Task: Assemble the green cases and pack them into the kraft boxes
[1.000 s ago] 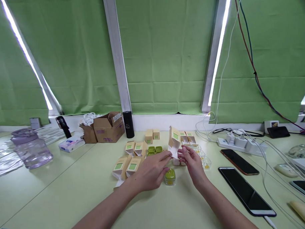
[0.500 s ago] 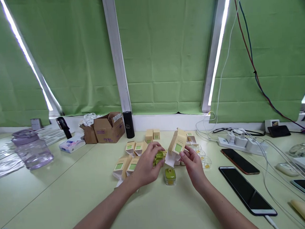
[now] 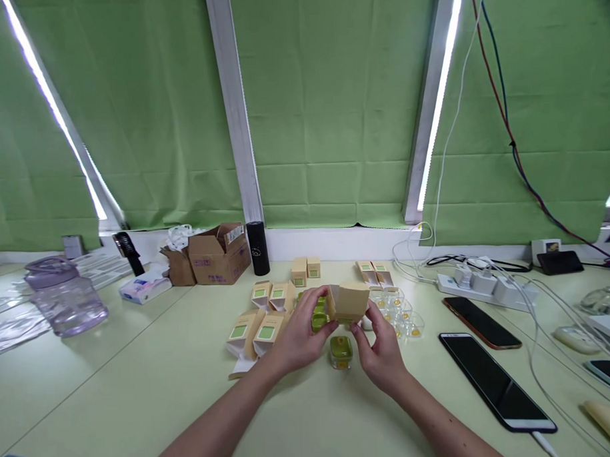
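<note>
Two bare hands meet above the small green-lidded jar (image 3: 340, 351): the right hand (image 3: 382, 349) grips a tan cardboard carton (image 3: 348, 302) lying sideways, the left hand (image 3: 299, 335) pinches a green jar (image 3: 319, 317) at its mouth.

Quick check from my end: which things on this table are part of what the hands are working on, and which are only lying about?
In hand:
- left hand on a green jar
- right hand holding the tan carton
- green jar on the table
- other tan cartons
- clear cups

Lying about:
- phones
- power strip
- cardboard box
- purple jug
- tissue pack
</note>
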{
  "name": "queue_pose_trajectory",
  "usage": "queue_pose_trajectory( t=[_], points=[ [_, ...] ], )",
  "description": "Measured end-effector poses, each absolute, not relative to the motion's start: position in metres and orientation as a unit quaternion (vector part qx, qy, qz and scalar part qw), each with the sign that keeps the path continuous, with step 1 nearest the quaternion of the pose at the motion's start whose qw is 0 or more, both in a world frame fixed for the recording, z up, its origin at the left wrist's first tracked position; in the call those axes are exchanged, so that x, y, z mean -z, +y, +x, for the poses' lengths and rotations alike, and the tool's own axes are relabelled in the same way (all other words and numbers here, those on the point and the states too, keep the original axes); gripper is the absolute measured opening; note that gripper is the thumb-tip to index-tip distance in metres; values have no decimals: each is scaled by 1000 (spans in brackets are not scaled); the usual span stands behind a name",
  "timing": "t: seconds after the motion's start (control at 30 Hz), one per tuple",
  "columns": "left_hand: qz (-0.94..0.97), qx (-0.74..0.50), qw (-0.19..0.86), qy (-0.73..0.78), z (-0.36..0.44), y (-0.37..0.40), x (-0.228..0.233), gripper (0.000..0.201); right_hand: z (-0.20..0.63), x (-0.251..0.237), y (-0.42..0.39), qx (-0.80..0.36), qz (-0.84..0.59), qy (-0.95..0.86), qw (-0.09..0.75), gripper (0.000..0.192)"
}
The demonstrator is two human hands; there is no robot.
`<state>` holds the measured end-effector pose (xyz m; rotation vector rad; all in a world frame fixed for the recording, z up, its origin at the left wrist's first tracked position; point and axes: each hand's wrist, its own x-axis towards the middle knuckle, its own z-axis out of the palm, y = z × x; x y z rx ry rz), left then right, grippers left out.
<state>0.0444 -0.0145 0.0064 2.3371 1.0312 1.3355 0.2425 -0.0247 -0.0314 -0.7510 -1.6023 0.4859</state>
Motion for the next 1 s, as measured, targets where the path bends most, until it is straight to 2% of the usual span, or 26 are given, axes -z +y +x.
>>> queue_pose_trajectory(
  t=[0.2,0.33,0.53,0.77,0.93,1.0],
  points=[
    [833,-470,-22,290,38,-16,2,58,244,29,-26,-104,-305,-731,602,59],
    [831,-484,-134,239,32,-12,5,57,245,29,-23,-42,-307,-723,617,52],
    [808,-514,-192,214,27,-12,8,46,246,34,-18,-18,-340,-712,614,42],
    [814,-506,-184,218,28,-17,9,43,244,37,-19,-20,-343,-715,609,37],
    [806,-541,-71,229,30,-14,15,67,244,35,-20,-21,-347,-712,611,35],
    [777,-575,-8,256,32,-11,20,64,244,34,-21,-25,-348,-710,611,34]
  ],
)
